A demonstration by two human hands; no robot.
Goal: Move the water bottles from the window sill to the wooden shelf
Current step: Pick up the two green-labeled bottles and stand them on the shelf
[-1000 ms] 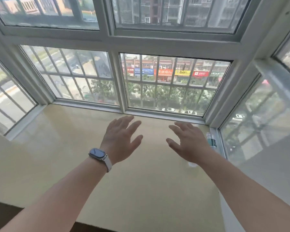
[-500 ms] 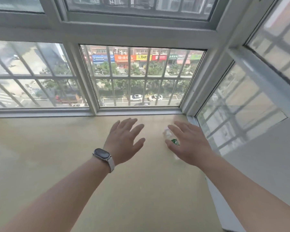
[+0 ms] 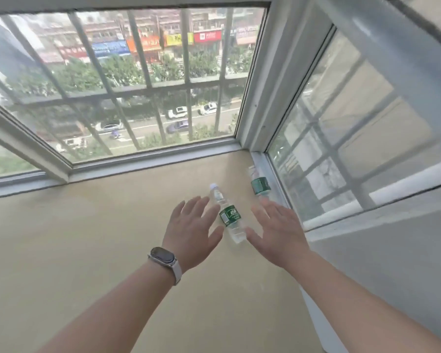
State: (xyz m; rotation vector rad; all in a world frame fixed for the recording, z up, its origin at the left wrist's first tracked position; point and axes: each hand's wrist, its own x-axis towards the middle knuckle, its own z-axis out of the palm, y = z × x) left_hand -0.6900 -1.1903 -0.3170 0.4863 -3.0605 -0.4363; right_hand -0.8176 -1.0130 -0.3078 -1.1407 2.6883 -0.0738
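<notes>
Two clear water bottles with green labels stand on the beige window sill (image 3: 87, 250) near its right corner. The nearer bottle (image 3: 228, 215) has a white cap and shows between my two hands. The farther bottle (image 3: 259, 184) stands against the right window frame, its lower part hidden by my right fingers. My left hand (image 3: 192, 230), with a watch on the wrist, hovers just left of the nearer bottle, fingers spread. My right hand (image 3: 278, 230) hovers just right of it, also spread. Neither hand touches a bottle. The wooden shelf is out of view.
Barred window panes (image 3: 143, 98) enclose the sill at the back and on the right side (image 3: 341, 138). A grey wall (image 3: 392, 263) runs along the lower right. The sill stretches wide to the left of my hands.
My view has swung right and down toward the sill's right corner. Both hands moved forward, and the two bottles now show fully where only one was partly visible.
</notes>
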